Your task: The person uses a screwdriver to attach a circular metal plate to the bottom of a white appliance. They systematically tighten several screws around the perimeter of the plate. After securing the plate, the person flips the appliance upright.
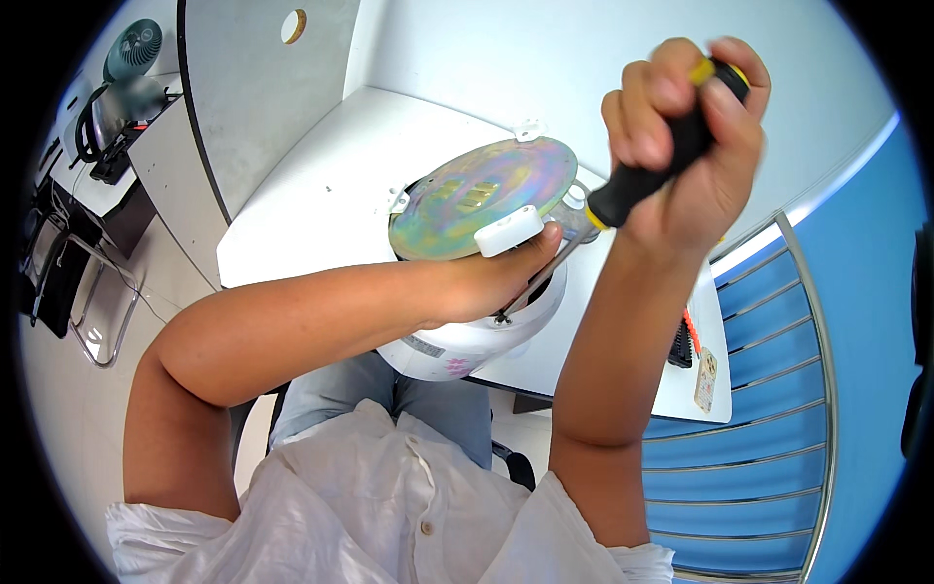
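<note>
My right hand is wrapped round the black-and-yellow handle of a screwdriver, raised at the upper right. Its shaft slants down to the near rim of a white round appliance with a pink flower print. The tip meets a small dark spot on that rim. Above the body, a round metal base plate with a rainbow sheen sits tilted, with a white foot on its near edge. My left hand grips the plate's near edge, thumb beside the foot; its other fingers are hidden.
The appliance sits at the near edge of a white table, close to my lap. Grey partition stands on the left, a metal railing on the right. A black tool holder lies at the table's right edge. A fan stands far left.
</note>
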`<state>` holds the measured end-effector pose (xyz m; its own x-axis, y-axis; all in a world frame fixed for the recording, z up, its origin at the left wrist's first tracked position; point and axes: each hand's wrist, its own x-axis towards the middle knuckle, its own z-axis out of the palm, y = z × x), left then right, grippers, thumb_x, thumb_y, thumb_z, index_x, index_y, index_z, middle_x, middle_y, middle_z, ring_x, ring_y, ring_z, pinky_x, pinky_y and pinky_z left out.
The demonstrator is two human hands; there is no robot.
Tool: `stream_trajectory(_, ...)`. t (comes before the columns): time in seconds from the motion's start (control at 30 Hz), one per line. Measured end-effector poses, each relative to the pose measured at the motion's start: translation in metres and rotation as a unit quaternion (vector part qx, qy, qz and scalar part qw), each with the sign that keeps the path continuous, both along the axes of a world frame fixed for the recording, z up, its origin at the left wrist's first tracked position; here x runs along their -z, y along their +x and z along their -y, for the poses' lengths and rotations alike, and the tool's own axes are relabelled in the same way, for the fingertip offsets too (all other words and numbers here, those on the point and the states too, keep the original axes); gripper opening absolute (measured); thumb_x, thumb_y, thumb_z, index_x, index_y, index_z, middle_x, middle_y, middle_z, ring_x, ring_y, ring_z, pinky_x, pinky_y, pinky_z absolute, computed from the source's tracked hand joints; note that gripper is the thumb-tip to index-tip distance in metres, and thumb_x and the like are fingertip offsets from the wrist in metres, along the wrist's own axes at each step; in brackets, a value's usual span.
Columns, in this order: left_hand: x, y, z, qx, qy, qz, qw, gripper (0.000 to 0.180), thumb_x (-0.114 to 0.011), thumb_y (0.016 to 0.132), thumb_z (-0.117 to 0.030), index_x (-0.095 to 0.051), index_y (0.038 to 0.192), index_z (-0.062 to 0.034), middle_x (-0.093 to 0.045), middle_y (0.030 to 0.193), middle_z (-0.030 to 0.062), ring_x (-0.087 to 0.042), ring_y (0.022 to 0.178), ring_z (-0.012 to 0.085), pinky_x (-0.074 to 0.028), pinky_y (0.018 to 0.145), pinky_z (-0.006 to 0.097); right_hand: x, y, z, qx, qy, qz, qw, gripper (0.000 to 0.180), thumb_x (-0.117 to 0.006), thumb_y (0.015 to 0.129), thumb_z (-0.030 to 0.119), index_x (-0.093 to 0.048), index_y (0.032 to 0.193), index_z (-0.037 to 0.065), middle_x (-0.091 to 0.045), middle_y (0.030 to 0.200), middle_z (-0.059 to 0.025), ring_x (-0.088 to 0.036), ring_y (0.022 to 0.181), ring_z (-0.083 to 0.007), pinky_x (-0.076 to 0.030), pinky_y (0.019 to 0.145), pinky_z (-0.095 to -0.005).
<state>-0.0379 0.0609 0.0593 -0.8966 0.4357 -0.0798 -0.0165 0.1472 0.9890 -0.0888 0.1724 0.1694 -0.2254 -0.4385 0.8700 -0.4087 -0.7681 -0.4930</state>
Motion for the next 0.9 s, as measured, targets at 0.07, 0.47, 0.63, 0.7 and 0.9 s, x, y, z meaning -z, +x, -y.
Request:
stream_trajectory(0.07,0.0,0.0,0.0,-0.012,-0.04,0.018,0.999,0.055,-0.024,0.106,-0.053,-0.05,0.08,-0.0111,-0.049,0.069,0.0007,-0.043,0.064,0.012,-0.04,0.062,0.03,0.01,0.023,0.004,0.492,0.002,-0.006,0.871,0.034,-0.048,0.095,0.013,-0.05,0.128,0.004,-0.059,0.097,-0.0183,-0.057,0.06,-0.0196,-0.048,0.054,-0.0272)
stream_trajectory(0.47,0.004,-0.002,0.001,0.005,0.027,0.018,0.999,0.062,-0.021,0.102,-0.059,-0.055,0.086,-0.0101,-0.053,0.071,0.0017,-0.047,0.068,0.0121,-0.04,0.065,0.03,-0.008,-0.003,0.011,-0.051,0.018,-0.089,0.995,0.046,-0.044,0.097,0.015,-0.043,0.142,0.006,-0.058,0.109,-0.0237,-0.061,0.07,-0.025,-0.059,0.063,-0.0318)
stream_trajectory(0.63,0.001,0.001,-0.002,-0.026,0.013,0.016,0.999,0.049,-0.025,0.107,-0.049,-0.052,0.087,-0.0117,-0.05,0.071,0.0007,-0.045,0.065,0.0116,-0.04,0.061,0.029,0.014,0.024,0.015,0.443,-0.032,-0.047,0.895,0.036,-0.055,0.093,0.014,-0.049,0.127,0.004,-0.058,0.085,-0.0109,-0.055,0.059,-0.0148,-0.046,0.052,-0.0261)
stream_trajectory(0.7,-0.001,0.002,-0.004,-0.033,0.037,0.023,0.998,0.051,-0.025,0.107,-0.049,-0.051,0.085,-0.0115,-0.05,0.071,0.0006,-0.044,0.064,0.0118,-0.039,0.061,0.029,0.025,0.045,0.017,0.573,-0.008,-0.027,0.819,0.036,-0.055,0.092,0.013,-0.049,0.127,0.003,-0.058,0.085,-0.0101,-0.055,0.059,-0.0143,-0.046,0.052,-0.026)
stream_trajectory(0.9,-0.005,0.006,0.0,-0.022,0.021,0.016,0.999,0.051,-0.026,0.107,-0.049,-0.05,0.082,-0.0114,-0.05,0.069,-0.0003,-0.043,0.063,0.0118,-0.038,0.06,0.029,0.018,0.034,0.014,0.476,0.016,-0.031,0.879,0.038,-0.056,0.091,0.012,-0.048,0.127,0.003,-0.056,0.082,-0.0076,-0.053,0.058,-0.0129,-0.045,0.054,-0.0258)
